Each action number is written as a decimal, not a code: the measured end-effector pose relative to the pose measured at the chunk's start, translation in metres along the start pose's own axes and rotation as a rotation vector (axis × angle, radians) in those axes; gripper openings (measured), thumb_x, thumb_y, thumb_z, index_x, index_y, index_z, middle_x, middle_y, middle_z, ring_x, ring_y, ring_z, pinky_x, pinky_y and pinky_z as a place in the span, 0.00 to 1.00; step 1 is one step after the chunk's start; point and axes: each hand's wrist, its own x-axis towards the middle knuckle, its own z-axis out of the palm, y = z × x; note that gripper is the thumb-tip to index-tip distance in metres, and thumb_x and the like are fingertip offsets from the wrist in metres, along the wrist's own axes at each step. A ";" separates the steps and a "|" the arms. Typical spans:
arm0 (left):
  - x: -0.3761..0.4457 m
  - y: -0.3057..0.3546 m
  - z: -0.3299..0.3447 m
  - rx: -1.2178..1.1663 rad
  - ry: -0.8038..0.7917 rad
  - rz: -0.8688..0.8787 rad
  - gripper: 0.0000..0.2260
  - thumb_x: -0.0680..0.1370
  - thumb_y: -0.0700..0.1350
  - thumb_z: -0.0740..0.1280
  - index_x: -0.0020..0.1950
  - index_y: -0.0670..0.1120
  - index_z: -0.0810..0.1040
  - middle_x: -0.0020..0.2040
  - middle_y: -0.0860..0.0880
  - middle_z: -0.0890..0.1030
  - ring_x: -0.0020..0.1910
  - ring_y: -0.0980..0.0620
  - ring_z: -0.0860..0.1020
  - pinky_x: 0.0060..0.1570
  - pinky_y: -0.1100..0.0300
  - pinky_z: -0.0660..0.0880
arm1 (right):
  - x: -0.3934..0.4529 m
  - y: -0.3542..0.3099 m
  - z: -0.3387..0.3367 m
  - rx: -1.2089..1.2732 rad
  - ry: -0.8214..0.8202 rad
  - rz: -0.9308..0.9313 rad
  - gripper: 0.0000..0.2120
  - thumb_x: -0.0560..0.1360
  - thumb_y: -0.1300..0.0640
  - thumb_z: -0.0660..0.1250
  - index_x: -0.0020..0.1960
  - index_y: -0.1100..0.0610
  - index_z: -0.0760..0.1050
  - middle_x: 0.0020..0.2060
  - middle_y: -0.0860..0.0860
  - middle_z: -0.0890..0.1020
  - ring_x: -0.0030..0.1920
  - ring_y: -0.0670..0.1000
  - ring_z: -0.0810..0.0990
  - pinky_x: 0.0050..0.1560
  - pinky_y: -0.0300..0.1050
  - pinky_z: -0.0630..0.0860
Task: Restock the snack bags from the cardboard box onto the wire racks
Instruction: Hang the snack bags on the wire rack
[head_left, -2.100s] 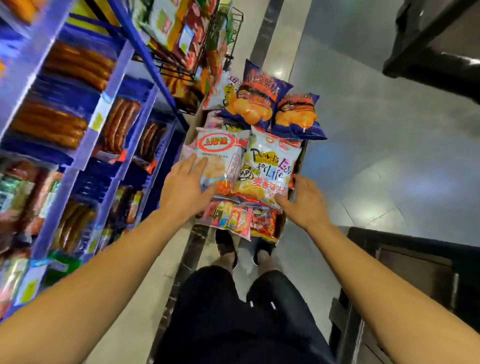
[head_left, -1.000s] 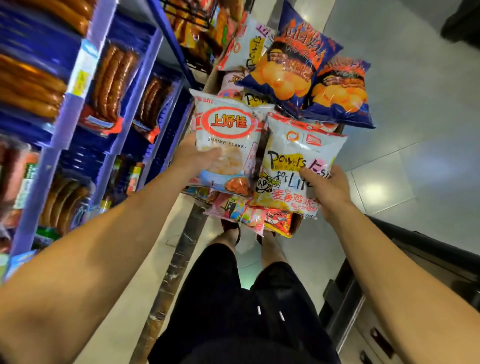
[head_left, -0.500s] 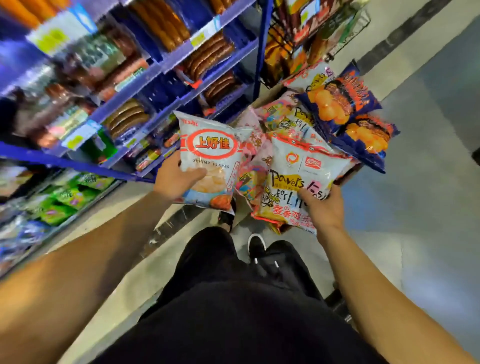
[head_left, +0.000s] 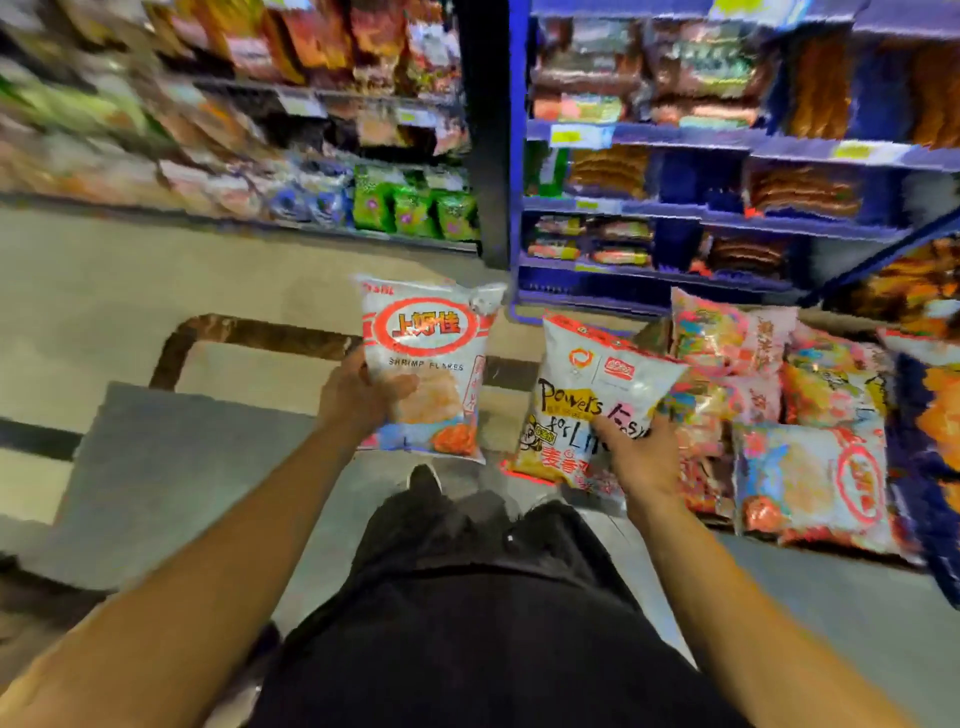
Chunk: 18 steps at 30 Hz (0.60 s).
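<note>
Shrimp bag (head_left: 426, 364) in left hand (head_left: 358, 397), open floor (head_left: 156, 291) leftward.

Both arms extended forward, left hand (head_left: 363, 397) and right hand (head_left: 641, 457) each gripping something, thumbs on top

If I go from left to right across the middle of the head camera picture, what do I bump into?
Left hand → shrimp flakes bag → white and yellow snack bag → right hand → pile of snack bags.
</note>
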 end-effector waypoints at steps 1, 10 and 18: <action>-0.004 -0.018 -0.017 -0.031 0.047 -0.031 0.18 0.71 0.48 0.78 0.58 0.48 0.78 0.55 0.45 0.84 0.53 0.43 0.81 0.56 0.47 0.78 | -0.005 -0.006 0.017 -0.045 -0.042 -0.026 0.21 0.72 0.54 0.77 0.61 0.57 0.75 0.55 0.52 0.83 0.55 0.57 0.82 0.60 0.62 0.78; -0.009 -0.174 -0.177 -0.358 0.302 -0.206 0.12 0.74 0.43 0.76 0.53 0.52 0.78 0.49 0.52 0.83 0.50 0.48 0.82 0.54 0.50 0.79 | -0.071 -0.070 0.210 -0.299 -0.312 -0.273 0.22 0.74 0.55 0.76 0.66 0.58 0.74 0.57 0.53 0.82 0.54 0.53 0.80 0.55 0.48 0.75; 0.051 -0.237 -0.368 -0.486 0.458 -0.157 0.18 0.71 0.47 0.78 0.59 0.47 0.80 0.51 0.51 0.85 0.50 0.48 0.84 0.55 0.50 0.79 | -0.156 -0.158 0.411 -0.245 -0.407 -0.448 0.20 0.74 0.56 0.76 0.63 0.54 0.73 0.59 0.52 0.81 0.57 0.54 0.78 0.58 0.49 0.74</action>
